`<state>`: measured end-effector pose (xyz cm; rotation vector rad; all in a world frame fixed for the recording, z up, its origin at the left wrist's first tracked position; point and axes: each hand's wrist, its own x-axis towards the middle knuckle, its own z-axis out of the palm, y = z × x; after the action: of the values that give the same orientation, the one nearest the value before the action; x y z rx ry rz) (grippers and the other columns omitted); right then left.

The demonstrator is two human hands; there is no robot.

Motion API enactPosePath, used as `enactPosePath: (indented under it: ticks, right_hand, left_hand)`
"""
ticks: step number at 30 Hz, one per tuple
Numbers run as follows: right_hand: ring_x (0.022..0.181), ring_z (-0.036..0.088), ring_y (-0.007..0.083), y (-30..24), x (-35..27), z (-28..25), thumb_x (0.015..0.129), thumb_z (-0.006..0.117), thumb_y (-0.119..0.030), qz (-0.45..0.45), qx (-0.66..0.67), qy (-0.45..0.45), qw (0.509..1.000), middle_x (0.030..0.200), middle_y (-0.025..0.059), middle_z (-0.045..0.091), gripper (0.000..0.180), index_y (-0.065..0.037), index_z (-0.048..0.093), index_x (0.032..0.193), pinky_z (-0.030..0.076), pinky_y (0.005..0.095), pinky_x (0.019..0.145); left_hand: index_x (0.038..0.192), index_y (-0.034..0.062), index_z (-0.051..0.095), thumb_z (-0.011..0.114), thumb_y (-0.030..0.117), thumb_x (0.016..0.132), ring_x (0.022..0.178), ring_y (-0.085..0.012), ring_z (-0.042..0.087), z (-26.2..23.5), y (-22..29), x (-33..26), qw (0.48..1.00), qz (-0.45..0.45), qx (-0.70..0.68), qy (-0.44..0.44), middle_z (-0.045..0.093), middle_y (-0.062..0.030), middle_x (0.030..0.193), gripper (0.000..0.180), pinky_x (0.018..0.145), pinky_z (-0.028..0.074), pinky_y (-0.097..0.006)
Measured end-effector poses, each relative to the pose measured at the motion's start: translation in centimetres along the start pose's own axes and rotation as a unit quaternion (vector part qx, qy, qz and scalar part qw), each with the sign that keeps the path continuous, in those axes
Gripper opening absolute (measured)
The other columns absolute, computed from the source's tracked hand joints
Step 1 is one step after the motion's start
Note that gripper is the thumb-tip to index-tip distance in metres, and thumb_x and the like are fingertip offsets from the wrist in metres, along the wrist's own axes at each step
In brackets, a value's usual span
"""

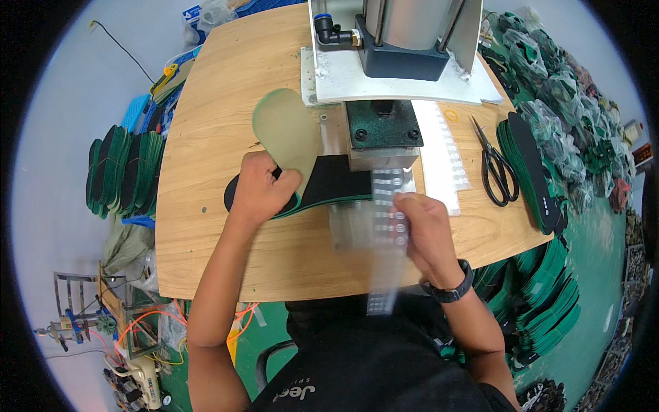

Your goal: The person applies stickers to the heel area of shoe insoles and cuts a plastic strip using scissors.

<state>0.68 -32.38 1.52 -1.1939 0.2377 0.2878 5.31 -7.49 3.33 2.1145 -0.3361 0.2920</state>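
My left hand [264, 189] is closed round the lower part of a beige insole with a green edge [285, 123], its broad end pointing away from me. Below it, a black insole with a green rim [340, 177] lies sideways on the table, its right end at the front of the press head [384, 130]. Between thumb and fingers, my right hand [429, 230] pinches a see-through strip with rows of small light marks [388, 237]. The strip hangs over the black insole's right end, its near part blurred by motion.
Behind stands the press body with its cylinder [405, 27]. Right of it lie white printed sheets [439, 158], black scissors [498, 168] and stacked black insoles [527, 172]. More bundled insoles [120, 172] sit beyond the wooden table's [213, 89] left edge; bagged ones [549, 89] line the right.
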Motion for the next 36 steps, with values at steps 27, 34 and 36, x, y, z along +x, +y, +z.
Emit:
enactPosePath:
  ticks: [27, 34, 36]
  right_hand:
    - [0.049, 0.05, 0.0062, 0.8, 0.9, 0.9, 0.093, 0.055, -0.019, -0.005, -0.02, -0.024, 1.0, 0.061, 0.0025, 0.059, 0.024, -0.004, 0.059, 0.074, 0.037, 0.0208, 0.045]
    - [0.046, 0.048, 0.0059, 0.1, 0.1, 0.5, 0.094, 0.055, -0.02, 0.008, -0.088, -0.041, 0.995, 0.061, 0.0013, 0.057, 0.025, -0.004, 0.06, 0.076, 0.037, 0.0199, 0.043]
    - [0.047, 0.048, 0.0058, 0.7, -0.2, 0.7, 0.094, 0.055, -0.022, -0.023, -0.116, -0.024, 0.993, 0.061, 0.0005, 0.055, 0.026, -0.004, 0.059, 0.076, 0.037, 0.0195, 0.043]
  left_hand:
    - [0.111, 0.0037, 0.058, 0.078, 0.028, 0.065, 0.104, -0.0341, 0.055, 0.5, 2.1, -0.2, 0.978, 0.064, 0.163, -0.11, 0.061, -0.0158, 0.109, 0.057, 0.092, 0.044, -0.04]
    - [0.114, 0.004, 0.059, 0.08, 0.028, 0.064, 0.106, -0.034, 0.055, 0.7, 1.7, -0.4, 0.975, 0.08, 0.181, -0.105, 0.06, -0.016, 0.114, 0.059, 0.095, 0.043, -0.04]
    - [0.113, 0.0036, 0.059, 0.077, 0.023, 0.066, 0.102, -0.0344, 0.057, 0.6, 1.1, -0.5, 0.975, 0.115, 0.171, -0.086, 0.061, -0.017, 0.113, 0.054, 0.092, 0.046, -0.039]
